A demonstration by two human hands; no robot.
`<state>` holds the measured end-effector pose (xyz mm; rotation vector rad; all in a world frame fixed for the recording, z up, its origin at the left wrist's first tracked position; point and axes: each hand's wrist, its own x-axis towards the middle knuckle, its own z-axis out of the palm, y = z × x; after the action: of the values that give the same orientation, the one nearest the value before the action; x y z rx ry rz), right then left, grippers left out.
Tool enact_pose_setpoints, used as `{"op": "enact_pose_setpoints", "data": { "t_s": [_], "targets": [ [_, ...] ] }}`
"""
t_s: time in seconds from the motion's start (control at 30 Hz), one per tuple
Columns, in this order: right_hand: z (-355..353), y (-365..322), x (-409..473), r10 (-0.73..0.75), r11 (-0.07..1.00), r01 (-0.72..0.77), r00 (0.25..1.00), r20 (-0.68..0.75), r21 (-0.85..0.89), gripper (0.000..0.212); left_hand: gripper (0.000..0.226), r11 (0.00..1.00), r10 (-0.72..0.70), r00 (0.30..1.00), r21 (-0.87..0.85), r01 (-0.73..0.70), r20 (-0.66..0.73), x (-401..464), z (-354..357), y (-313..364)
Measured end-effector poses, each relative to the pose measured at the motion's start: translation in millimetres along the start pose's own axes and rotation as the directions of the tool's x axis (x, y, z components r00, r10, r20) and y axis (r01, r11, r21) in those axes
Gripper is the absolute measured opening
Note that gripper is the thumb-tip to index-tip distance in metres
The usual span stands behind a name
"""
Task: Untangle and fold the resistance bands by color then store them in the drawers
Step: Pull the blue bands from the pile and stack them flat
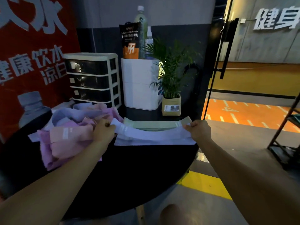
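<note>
In the head view, a pale lavender fabric resistance band [154, 135] was stretched flat between both hands above the round black table [129, 168]. The left hand [103, 132] pinched the band's left end with curled fingers, and the right hand [198, 130] pinched its right end the same way, so the band ran straight across from one grip to the other, sagging slightly in the middle. It lay over a flat stack of folded lavender bands [154, 142], touching or just above it; which one could not be told. Just behind that stack sat a folded stack of pale green bands [155, 123], its long edge parallel to the held band.

Left of the left hand, touching the wrist, a tangled heap of pink and lavender bands [68, 132] covered that side of the table. Behind the heap stood a cream-framed plastic drawer unit with dark translucent drawers [92, 78], all of them closed. Beside it to the right stood a white rectangular container [139, 83] holding a black and orange pouch [130, 41] and a clear bottle [141, 20]. A small green palm in a tan paper pot [171, 96] stood to the right of the container, near the glass door [215, 62].
</note>
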<state>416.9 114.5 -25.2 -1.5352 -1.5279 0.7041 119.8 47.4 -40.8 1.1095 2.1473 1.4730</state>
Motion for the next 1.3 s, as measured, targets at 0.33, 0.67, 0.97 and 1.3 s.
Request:
{"op": "enact_pose_setpoints", "data": {
  "t_s": [0.33,0.67,0.97,1.3],
  "targets": [
    [14,29,-1,-0.040,0.973,0.019,0.996,-0.085,-0.231,0.019,0.017,0.954,0.080,0.996,0.285,-0.087,0.036,-13,16,-19],
    [34,24,-12,-0.236,0.912,0.185,0.967,-0.099,-0.367,0.035,0.018,0.952,0.170,0.985,0.252,-0.172,0.032,-18,20,-32],
    [80,17,-53,-0.429,0.803,0.495,0.867,0.254,-0.332,0.029,0.023,0.936,0.262,0.964,0.232,-0.266,0.049,-27,16,-43],
    [79,18,-53,-0.402,0.797,0.452,0.892,0.206,-0.401,0.024,0.018,0.940,0.270,0.963,0.222,-0.260,-0.016,-32,18,-44]
  ]
}}
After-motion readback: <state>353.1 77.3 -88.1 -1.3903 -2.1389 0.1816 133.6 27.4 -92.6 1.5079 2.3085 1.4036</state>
